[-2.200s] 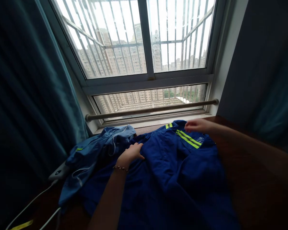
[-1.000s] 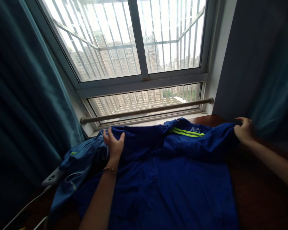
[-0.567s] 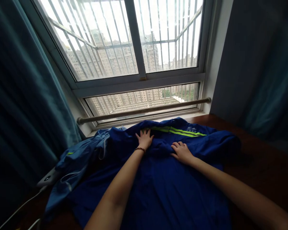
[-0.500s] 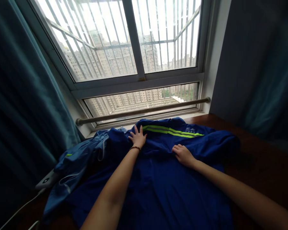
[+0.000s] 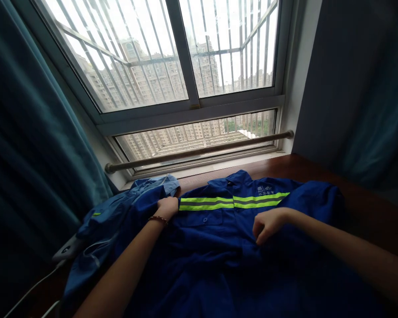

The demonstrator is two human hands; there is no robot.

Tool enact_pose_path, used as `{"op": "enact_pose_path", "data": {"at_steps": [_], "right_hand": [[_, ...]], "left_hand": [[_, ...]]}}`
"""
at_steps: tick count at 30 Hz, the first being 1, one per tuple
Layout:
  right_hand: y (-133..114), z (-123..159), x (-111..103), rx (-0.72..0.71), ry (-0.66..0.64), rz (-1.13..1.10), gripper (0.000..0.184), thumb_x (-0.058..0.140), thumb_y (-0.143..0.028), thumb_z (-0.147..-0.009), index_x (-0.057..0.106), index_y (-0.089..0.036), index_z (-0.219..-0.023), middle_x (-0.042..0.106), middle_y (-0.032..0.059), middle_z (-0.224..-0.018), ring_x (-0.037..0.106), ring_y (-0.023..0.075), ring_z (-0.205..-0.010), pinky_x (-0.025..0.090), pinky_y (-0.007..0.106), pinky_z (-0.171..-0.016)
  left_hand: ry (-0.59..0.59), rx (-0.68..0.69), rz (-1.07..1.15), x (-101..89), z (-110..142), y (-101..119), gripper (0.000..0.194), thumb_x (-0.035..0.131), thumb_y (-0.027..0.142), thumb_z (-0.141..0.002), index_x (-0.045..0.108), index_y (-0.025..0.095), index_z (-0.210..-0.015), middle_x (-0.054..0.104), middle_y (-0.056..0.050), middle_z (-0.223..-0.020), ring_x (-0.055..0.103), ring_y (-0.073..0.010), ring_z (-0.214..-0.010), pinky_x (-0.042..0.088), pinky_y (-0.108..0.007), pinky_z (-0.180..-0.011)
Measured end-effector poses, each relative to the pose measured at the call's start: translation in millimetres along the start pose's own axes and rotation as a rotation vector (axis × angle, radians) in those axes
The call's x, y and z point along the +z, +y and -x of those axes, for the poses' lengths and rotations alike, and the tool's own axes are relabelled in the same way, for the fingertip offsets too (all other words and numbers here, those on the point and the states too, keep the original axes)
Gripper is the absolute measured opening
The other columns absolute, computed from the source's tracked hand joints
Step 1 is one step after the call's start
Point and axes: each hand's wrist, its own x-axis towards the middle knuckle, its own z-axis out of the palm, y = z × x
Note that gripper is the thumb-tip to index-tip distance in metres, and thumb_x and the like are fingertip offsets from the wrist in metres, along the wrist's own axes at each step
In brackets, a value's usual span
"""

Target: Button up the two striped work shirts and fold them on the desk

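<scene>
A dark blue work jacket (image 5: 202,247) lies front up before me, its collar toward the window. A yellow-green and grey reflective stripe crosses its chest, with a white printed logo above the stripe on the right. My left hand (image 5: 168,207), with a beaded bracelet at the wrist, is closed on the jacket near the stripe's left end. My right hand (image 5: 268,223) pinches the jacket's front below the stripe, right of the middle. Folds cover the lower part of the jacket. Left of it lies a lighter blue garment (image 5: 101,238), partly under the jacket.
The wooden surface (image 5: 272,165) reaches to the window sill. A rail (image 5: 199,152) runs across the barred window. At the left, a white device (image 5: 66,249) with a cable sits beside the curtain (image 5: 46,145). A wall stands to the right.
My left hand has moved left and down, from spread fingers to a closed grip. My right hand has shifted slightly right and down. The jacket's upper front is flatter, and more of the stripe shows.
</scene>
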Motion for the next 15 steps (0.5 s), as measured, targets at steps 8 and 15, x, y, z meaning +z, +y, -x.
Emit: {"op": "enact_pose_path", "data": {"at_steps": [8,15], "right_hand": [[-10,-101,-63,0.358,1.288,-0.177,0.045,0.062,-0.023,-0.065,0.053,-0.01,-0.107,0.049,0.0203,-0.118,0.045,0.0306,-0.111,0.035,0.039,-0.091],[58,-112,-63,0.267,1.51,-0.56,0.003,0.055,-0.013,-0.064,0.055,-0.016,-0.066,0.062,0.0073,-0.074,0.059,0.0231,-0.088,0.044,0.036,-0.084]], "left_hand": [[-0.056,0.5,0.014,37.2,14,132,0.031,0.049,0.021,-0.078,0.055,0.02,-0.108,0.057,-0.007,-0.111,0.052,-0.0178,-0.103,0.038,-0.027,-0.09],[-0.131,0.54,0.128,112.2,0,128,0.048,0.043,0.037,-0.084,0.043,0.012,-0.125,0.04,-0.014,-0.134,0.034,-0.0238,-0.124,0.028,-0.037,-0.101]]}}
